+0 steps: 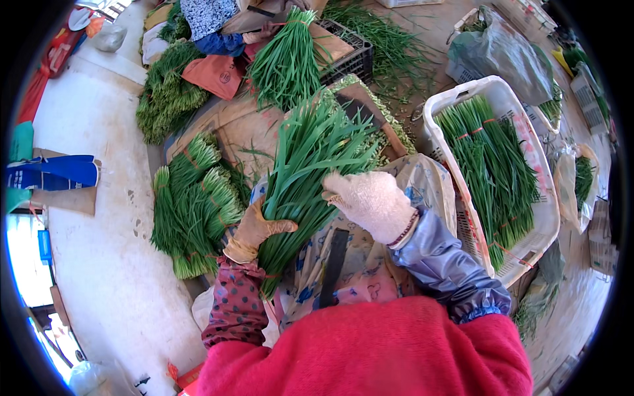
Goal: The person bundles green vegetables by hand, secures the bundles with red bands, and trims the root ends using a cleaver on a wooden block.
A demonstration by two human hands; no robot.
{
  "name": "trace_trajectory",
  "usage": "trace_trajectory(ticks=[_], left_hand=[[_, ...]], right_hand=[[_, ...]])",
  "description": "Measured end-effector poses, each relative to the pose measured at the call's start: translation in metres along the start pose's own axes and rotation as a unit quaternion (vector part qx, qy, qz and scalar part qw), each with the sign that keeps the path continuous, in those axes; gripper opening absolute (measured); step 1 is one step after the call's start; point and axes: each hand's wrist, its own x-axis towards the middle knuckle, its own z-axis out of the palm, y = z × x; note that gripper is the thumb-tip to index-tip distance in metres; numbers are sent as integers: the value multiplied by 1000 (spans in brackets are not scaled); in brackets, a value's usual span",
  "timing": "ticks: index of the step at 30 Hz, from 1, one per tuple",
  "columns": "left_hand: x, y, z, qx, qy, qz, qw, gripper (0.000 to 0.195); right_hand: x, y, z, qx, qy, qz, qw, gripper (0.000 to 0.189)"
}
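Note:
A loose bunch of long green leaves, looking like Chinese chives (pixel 302 168), lies slanting across my lap. Around its lower left side wraps my left hand (pixel 255 230) in a tan rubber glove, thumb over the leaves. My right hand (pixel 369 205), in a pale fabric glove, is at the bunch's right edge with its fingers bent. Whether those fingers pinch any leaves is hidden. Left of the bunch, several tied bundles of chives (pixel 198 213) are piled on a board. Beneath my hands a patterned plastic apron (pixel 366 257) covers my lap.
To my right stands a white plastic crate (pixel 545 218) holding banded chive bundles (pixel 488 173). Ahead, a co-worker's gloved hand (pixel 257 35) is by another large bunch (pixel 290 59). A black crate (pixel 364 62) and scattered trimmings (pixel 381 39) lie beyond. A wooden-edged scrap tray (pixel 394 138) sits nearer.

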Motion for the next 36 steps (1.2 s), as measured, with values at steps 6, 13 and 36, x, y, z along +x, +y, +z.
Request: trace_trajectory(ticks=[6,13,36], left_hand=[[2,-6,3,44,6,71,997,92],[1,3,9,8,-4,43,999,86],[1,-24,10,-60,197,67,976,54]], right_hand=[[-15,0,31,488,85,38,868,15],[-46,32,-17,758,123,37,640,19],[0,40,-16,93,278,170,941,23]])
